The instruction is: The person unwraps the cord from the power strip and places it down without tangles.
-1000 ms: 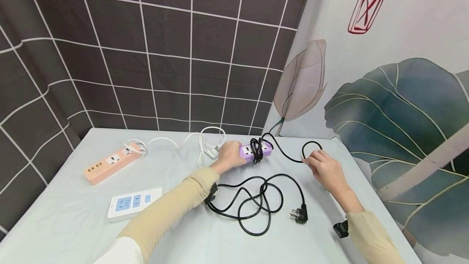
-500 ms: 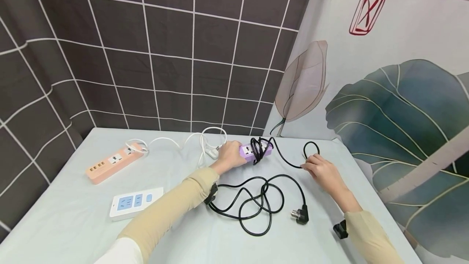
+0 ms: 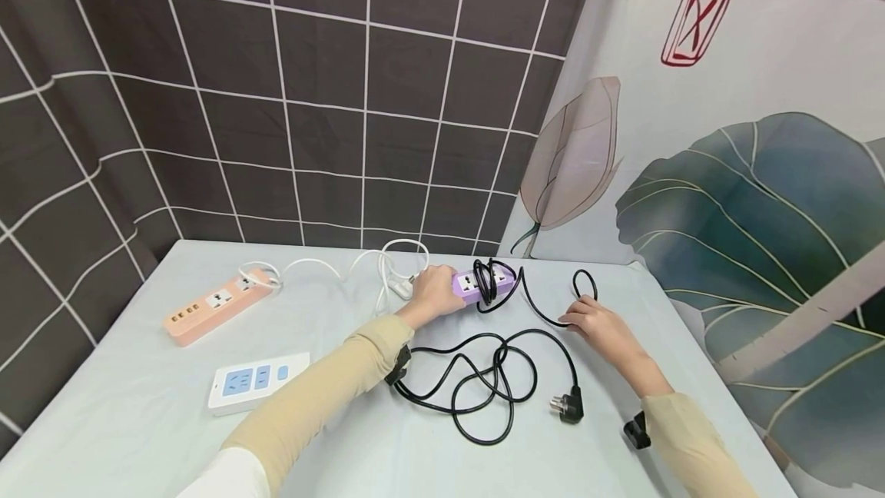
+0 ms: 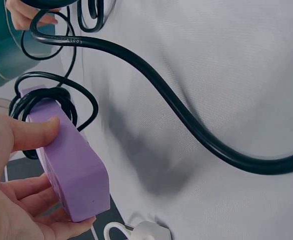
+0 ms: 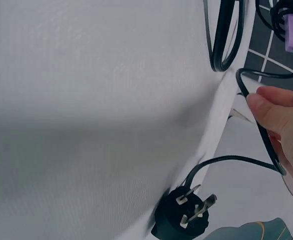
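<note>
A purple power strip (image 3: 471, 295) with white socket faces is gripped at its left end by my left hand (image 3: 434, 294). Several turns of black cord (image 4: 49, 95) wrap round its far part; the left wrist view shows my thumb on one side and fingers under the other. From that bundle the cord runs right to my right hand (image 3: 600, 327), which pinches it between thumb and fingertips. A small loop of cord stands up beyond that hand. Loose black coils (image 3: 494, 386) lie on the table in front, ending in a black plug (image 5: 181, 212) with bare metal prongs.
An orange power strip (image 3: 217, 304) lies at the back left, its white cable (image 3: 314, 261) running along the back to a white plug (image 3: 399, 287). A white power strip with blue sockets (image 3: 259, 383) is beside my left sleeve. Grey gridded cloth (image 3: 311, 137) hangs behind the table.
My right hand has moved left and a little toward me with the pinched cord. The cord near the purple power strip has gone slack and hangs in a loop. My left hand stays put.
</note>
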Demonstrator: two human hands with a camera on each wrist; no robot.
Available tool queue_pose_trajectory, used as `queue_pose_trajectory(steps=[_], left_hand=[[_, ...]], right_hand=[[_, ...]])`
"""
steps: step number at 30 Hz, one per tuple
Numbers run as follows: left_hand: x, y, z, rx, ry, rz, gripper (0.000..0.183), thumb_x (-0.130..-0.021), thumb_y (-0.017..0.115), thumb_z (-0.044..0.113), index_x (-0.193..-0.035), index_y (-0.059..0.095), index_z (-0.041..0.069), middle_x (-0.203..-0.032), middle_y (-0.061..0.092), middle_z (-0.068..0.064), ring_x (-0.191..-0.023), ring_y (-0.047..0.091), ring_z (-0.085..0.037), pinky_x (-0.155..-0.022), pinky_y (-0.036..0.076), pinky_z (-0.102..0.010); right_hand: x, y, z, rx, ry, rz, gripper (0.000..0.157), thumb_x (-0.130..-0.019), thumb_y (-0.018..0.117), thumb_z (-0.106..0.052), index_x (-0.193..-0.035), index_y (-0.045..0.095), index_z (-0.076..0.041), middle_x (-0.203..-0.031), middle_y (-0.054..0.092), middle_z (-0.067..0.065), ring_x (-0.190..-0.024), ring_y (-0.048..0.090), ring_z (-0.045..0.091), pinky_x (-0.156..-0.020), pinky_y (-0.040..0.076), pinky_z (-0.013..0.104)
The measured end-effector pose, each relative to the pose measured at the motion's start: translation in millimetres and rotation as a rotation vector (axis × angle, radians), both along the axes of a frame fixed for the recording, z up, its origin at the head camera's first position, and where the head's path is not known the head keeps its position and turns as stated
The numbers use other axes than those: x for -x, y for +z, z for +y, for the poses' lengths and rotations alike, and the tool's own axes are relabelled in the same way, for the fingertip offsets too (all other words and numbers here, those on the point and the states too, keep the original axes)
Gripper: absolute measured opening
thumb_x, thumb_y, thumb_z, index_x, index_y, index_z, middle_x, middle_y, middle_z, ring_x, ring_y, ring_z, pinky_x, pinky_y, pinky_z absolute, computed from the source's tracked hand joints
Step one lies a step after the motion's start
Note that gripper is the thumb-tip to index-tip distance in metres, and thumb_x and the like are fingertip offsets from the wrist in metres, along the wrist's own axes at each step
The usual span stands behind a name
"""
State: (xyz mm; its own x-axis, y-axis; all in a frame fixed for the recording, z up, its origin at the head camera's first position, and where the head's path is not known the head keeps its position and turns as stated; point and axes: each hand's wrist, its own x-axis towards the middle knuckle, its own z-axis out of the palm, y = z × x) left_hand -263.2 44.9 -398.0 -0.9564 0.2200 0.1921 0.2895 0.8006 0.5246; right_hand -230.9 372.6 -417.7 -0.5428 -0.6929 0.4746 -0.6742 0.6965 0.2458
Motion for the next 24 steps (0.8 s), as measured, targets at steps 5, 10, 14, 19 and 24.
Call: queue_pose_trajectory(steps=[5, 10, 14, 19, 24], left_hand=[[-0.3, -0.3, 0, -0.01, -0.004, 0.001, 0.037, -0.066, 0.082, 0.018, -0.099, 0.072, 0.007, -0.083, 0.072, -0.006, -0.069, 0.061, -0.019, -0.055, 0.038, -0.025], [-1.0, -0.6, 0, -0.01, -0.005, 0.007, 0.037, -0.065, 0.082, 0.019, -0.099, 0.071, 0.007, -0.082, 0.072, -0.006, -0.069, 0.061, -0.019, -0.055, 0.039, -0.025], [-0.9, -1.1, 1, -0.01, -0.004, 0.001, 0.038, -0.065, 0.082, 0.018, -0.1, 0.072, 0.007, -0.082, 0.072, -0.006, -0.068, 0.061, -0.02, -0.055, 0.038, -0.025], [-0.4, -1.0, 1, -0.014, -0.003, -0.002, 0.038, -0.066, 0.082, 0.018, -0.1, 0.072, 0.006, -0.082, 0.072, -0.007, -0.069, 0.061, -0.02, -0.055, 0.037, -0.025], [0.1, -1.3, 2, -0.012, -0.005, 0.007, 0.038, -0.065, 0.083, 0.018, -0.099, 0.072, 0.007, -0.081, 0.072, -0.006, -0.068, 0.06, -0.019, -0.054, 0.037, -0.025]], right_hand=[[-0.6, -2.5, -7, 0.022, 0.029, -0.022, 0.023, -0.063, 0.081, 0.001, -0.082, 0.074, -0.008, -0.081, 0.065, -0.001, -0.08, 0.057, 0.016, -0.067, 0.054, 0.028], [-0.6, -4.1, -14, 0.051, 0.072, -0.053, 0.02, -0.066, 0.08, 0.001, -0.082, 0.073, -0.009, -0.08, 0.065, -0.002, -0.081, 0.062, 0.016, -0.085, 0.053, 0.038], [1.9, -2.8, -22, 0.065, 0.094, -0.042, 0.02, -0.068, 0.08, -0.001, -0.084, 0.072, -0.01, -0.081, 0.066, -0.002, -0.08, 0.062, 0.016, -0.084, 0.052, 0.038], [7.4, 6.3, -35, 0.098, 0.133, 0.033, 0.025, -0.067, 0.08, 0.0, -0.09, 0.072, -0.009, -0.084, 0.067, 0.0, -0.079, 0.058, 0.016, -0.068, 0.052, 0.03], [11.2, 18.4, -54, 0.091, 0.182, 0.119, 0.027, -0.069, 0.078, -0.003, -0.095, 0.072, -0.008, -0.086, 0.067, 0.001, -0.08, 0.06, 0.018, -0.068, 0.052, 0.03]])
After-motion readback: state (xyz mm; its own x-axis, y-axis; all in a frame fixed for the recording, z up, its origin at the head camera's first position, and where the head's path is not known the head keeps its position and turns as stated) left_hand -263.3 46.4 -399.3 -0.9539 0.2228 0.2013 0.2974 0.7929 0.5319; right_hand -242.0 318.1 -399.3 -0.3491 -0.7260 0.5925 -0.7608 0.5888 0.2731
